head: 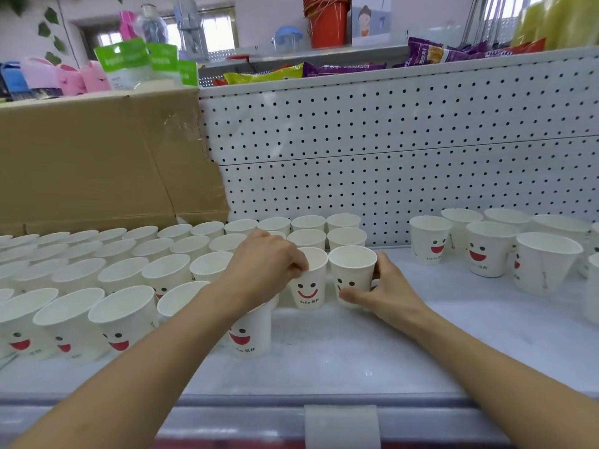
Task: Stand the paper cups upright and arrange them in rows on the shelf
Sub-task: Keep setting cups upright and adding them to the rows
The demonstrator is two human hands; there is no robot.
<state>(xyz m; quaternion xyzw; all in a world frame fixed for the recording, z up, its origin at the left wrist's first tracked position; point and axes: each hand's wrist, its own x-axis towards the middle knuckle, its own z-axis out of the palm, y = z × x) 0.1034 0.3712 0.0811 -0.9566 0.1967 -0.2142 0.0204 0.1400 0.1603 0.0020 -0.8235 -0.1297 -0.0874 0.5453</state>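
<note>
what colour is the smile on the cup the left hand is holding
Red, a curved smile under two dark dot eyes on the white cup, seen clearly in the head view.

- My left hand (269, 264) reaches in from the lower left, palm down, just left of the smile-faced cup (308, 280); its fingertips (299, 265) pinch that cup's near rim
- My left forearm runs bare from the bottom-left corner up to the wrist
- My right hand (385, 286) lies just right of that cup, thumb and fingers wrapped round the neighbouring cup (352, 273)
- My right forearm comes in bare from the lower right
</note>
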